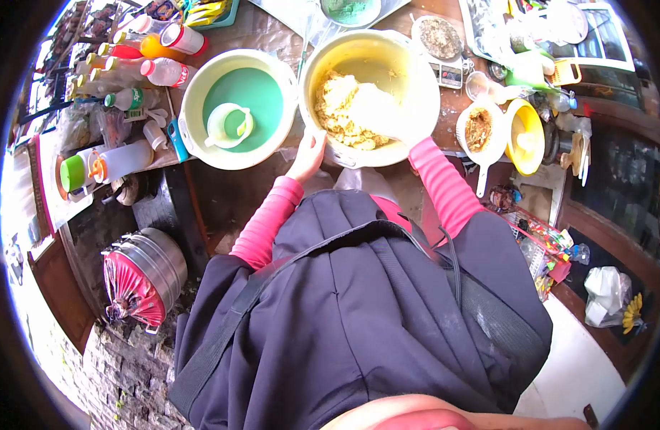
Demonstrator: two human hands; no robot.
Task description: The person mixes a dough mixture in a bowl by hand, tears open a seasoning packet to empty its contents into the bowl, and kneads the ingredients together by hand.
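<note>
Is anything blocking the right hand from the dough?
Nothing visible: the right hand is inside the basin at the dough, though glare hides exact contact. The left hand is at the basin's near-left edge, out of the way.

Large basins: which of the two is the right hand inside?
The right basin: the right hand is in its lumpy yellow mixture. The left basin holds green liquid and a cup, with no hand inside.

Mixing basin (413, 63) open from above, though right sleeve (444, 185) crosses near-right rim. Left: basin of green liquid (192, 104) crowds it, hardly a slot between. Right: narrow table (450, 106) strip, then white strainer (497, 135); kitchen scale (448, 74) stands by upper-right rim.
</note>
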